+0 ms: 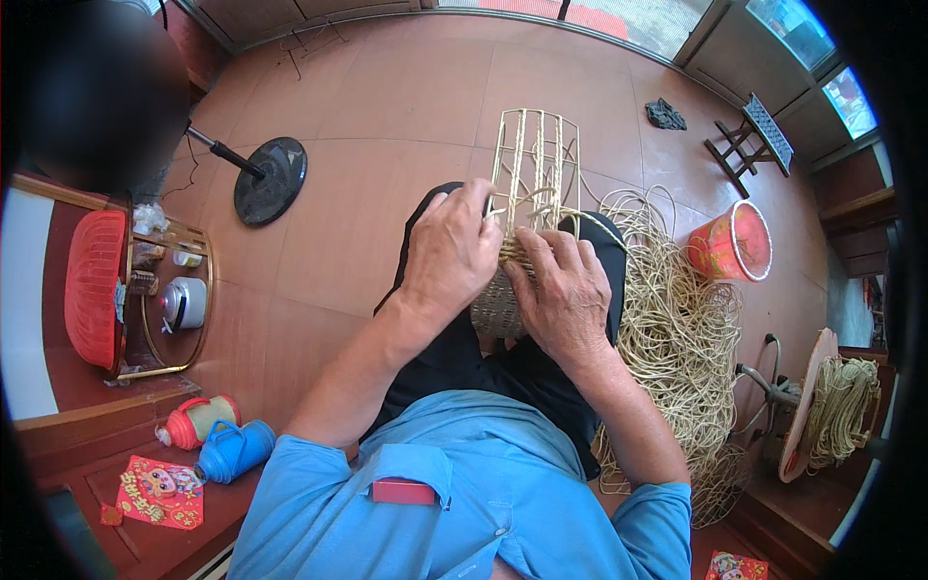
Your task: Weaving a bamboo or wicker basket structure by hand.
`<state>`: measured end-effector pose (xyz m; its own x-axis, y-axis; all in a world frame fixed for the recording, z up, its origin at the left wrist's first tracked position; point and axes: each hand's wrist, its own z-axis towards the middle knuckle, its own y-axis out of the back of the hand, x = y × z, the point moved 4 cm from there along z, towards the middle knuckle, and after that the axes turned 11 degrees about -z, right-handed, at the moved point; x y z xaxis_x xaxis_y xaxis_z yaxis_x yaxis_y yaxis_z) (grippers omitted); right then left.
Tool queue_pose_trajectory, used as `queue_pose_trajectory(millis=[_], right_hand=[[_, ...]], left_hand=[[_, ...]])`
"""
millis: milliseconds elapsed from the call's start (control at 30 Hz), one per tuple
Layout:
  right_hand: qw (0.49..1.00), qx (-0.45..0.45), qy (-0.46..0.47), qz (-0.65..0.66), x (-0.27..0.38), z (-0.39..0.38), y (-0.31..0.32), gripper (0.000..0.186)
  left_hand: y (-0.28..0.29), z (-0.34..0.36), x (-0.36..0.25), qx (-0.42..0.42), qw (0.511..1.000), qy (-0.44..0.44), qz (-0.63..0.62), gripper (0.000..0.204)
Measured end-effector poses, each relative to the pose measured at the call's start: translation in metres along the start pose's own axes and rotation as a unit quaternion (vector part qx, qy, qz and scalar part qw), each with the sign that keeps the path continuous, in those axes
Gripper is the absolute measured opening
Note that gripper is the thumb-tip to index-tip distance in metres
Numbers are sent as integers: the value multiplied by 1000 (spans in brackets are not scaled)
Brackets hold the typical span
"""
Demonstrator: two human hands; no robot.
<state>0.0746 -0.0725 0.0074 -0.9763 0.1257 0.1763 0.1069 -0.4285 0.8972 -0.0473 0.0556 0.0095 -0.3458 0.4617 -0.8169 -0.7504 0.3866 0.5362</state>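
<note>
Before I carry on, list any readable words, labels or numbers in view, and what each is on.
Red picture sheet, lower left: large gold lettering, which I won't copy out.
Second red sheet, bottom edge: cut off, print too small to read.
Red bucket: yellowish marks, too blurred to call writing.
Woven frame: no writing visible.

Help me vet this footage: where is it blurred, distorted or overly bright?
In the head view throughout: a soft dark blur hides the top of the black stand; floor seams bow toward the black rim; the doorway looks bright; the half-woven basket looks fairly sharp.
</note>
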Motion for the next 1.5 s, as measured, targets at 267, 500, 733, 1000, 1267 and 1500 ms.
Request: queue_pose_trajectory(millis=[267, 500, 733, 1000, 1267, 1500], right_hand=[[1000, -28, 1, -4, 0, 1, -1, 36], [1000, -29, -8, -2, 2, 0, -1, 34], [999, -48, -15, 12, 3, -2, 1, 34], [997, -47, -15, 62, 17, 15, -8, 28], [990, -98, -60, 80, 19, 27, -17, 22], [987, -105, -83, 92, 24, 26, -18, 25]], left_hand=[[22, 6, -1, 32, 996, 65, -47, 20], [15, 1, -1, 11, 998, 41, -52, 18], [11, -8, 34, -19, 958, 81, -276, 15], [45, -9, 97, 31, 674, 281, -682, 17], [188, 31, 192, -106, 796, 344, -487, 19], [464, -23, 329, -332, 769, 433, -333, 26]])
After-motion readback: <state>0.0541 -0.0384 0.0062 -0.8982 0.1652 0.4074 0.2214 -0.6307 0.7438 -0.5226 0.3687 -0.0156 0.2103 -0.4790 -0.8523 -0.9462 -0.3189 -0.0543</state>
